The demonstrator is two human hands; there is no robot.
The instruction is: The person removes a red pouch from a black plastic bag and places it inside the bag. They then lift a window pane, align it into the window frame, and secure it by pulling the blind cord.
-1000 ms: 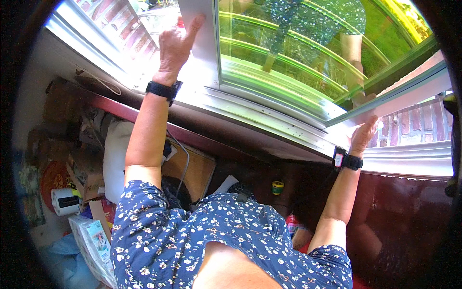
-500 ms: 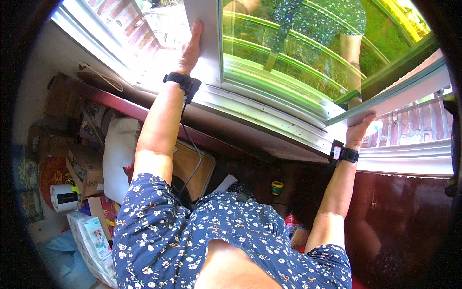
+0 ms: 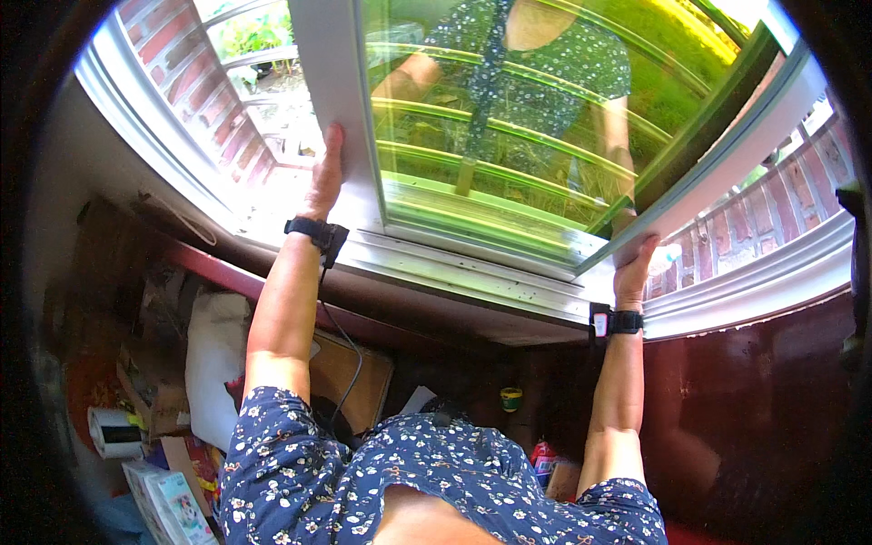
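Observation:
A window sash [image 3: 341, 100] with a pale metal frame and green-tinted, reflective glass [image 3: 509, 163] stands in the track of a white window frame. My left hand [image 3: 325, 177] grips the sash's left upright, thumb pointing up along its face; the fingers behind are mostly hidden. Low on the right upright [image 3: 704, 177], my right hand [image 3: 633, 272] holds the edge, with its fingers partly out of sight. Both arms reach forward, and each wrist wears a black strap with a small device. A dark cable [image 3: 357, 363] hangs from the left one.
Below the window runs a white track [image 3: 472, 277]. Bars and brick walls [image 3: 195, 86] are outside. At lower left are a white sack [image 3: 213, 363], a paper roll [image 3: 113, 431] and packages [image 3: 168, 504]. A small yellow-green tub [image 3: 511, 399] stands beyond my body; a dark red panel [image 3: 754, 409] is at right.
The view has tilted up, so the sash and both hands appear lower and further left. Both hands keep their hold, and I cannot make out the sash moving in its frame.

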